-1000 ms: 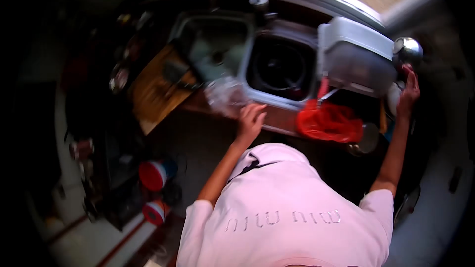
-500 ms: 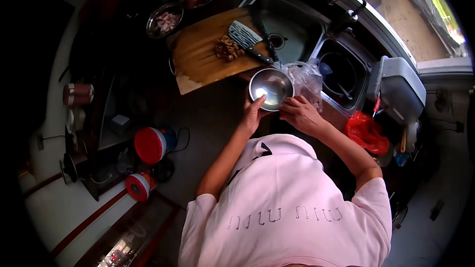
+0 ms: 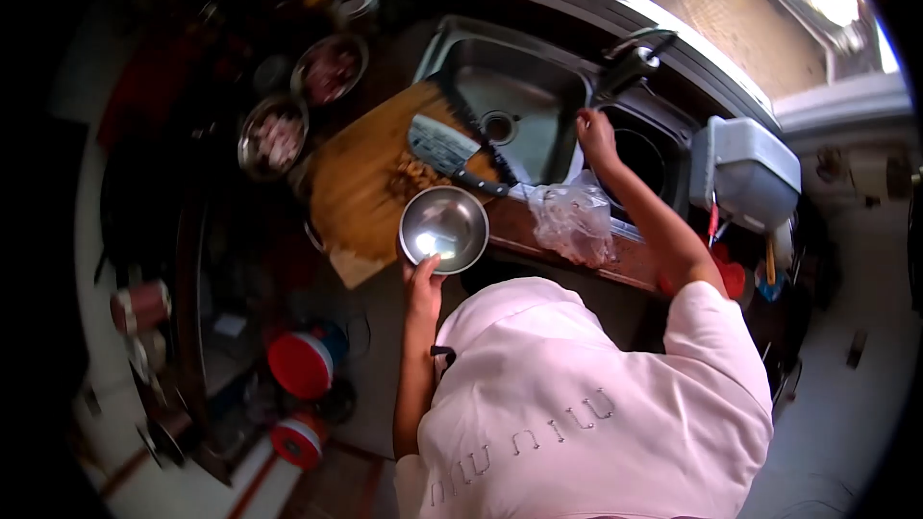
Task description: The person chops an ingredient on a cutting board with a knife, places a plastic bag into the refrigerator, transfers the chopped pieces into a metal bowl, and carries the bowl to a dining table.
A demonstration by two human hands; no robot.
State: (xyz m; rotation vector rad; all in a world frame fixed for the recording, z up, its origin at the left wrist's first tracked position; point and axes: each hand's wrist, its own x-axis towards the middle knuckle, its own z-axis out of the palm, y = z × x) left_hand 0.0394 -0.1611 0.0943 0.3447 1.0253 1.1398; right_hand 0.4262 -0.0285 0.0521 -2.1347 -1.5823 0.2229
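Observation:
My left hand [image 3: 423, 284] grips the near rim of an empty steel bowl [image 3: 445, 228], thumb over the edge. The bowl is over the near edge of a wooden cutting board [image 3: 351, 168]. On the board lie a cleaver [image 3: 442, 146] and a pile of brown chopped pieces [image 3: 413, 176], partly hidden by the bowl. My right hand [image 3: 597, 135] is raised over the divider between the two sink basins, its fingers curled together; what they hold, if anything, is too small to make out. Below it, a clear plastic bag [image 3: 574, 216] rests on the counter edge.
Behind the board is a steel sink [image 3: 519, 86] with a faucet [image 3: 630, 72]. Two bowls of meat [image 3: 277, 139] [image 3: 330, 70] stand at the left. A grey plastic container [image 3: 747, 173] is at the right. Red-lidded buckets [image 3: 300, 365] stand low at the left.
My right hand has left the bowl and moved up and right to the sink. My left hand still holds the bowl, now farther left and lower in view. The camera view has shifted.

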